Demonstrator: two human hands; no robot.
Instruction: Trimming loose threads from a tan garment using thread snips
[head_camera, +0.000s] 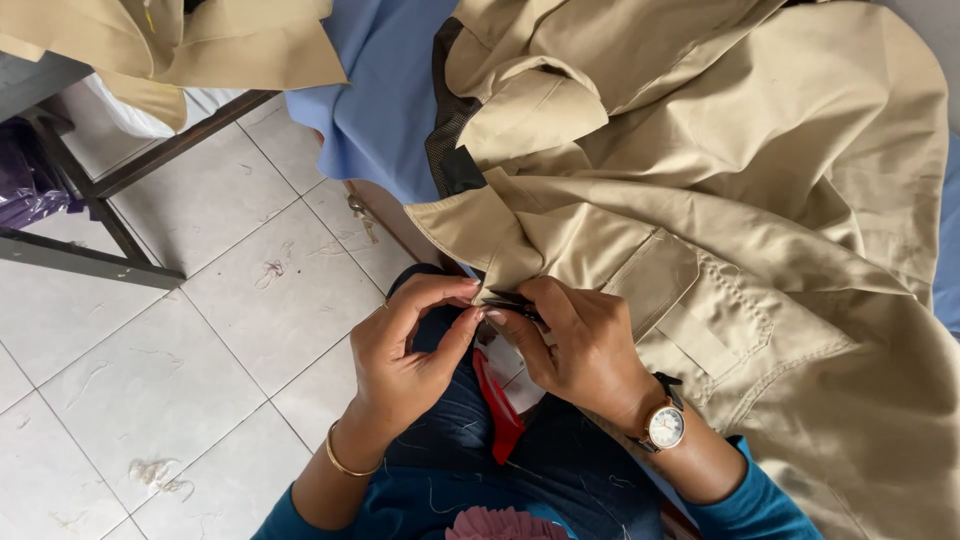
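A large beige jacket (760, 200) lies spread over a blue cloth (385, 90) and hangs down onto my lap. My left hand (405, 350), with a gold bangle on the wrist, pinches the jacket's lower edge between thumb and fingers. My right hand (580, 345), with a wristwatch, grips a small dark tool (512, 303) held against that same edge. The tool is mostly hidden by my fingers. A flap pocket (665, 290) sits just right of my right hand.
A red object (497, 400) lies on my dark jeans below the hands. White floor tiles (180, 340) with loose thread scraps lie at left. A dark metal table frame (110, 230) stands at upper left with more beige fabric (200, 45) on it.
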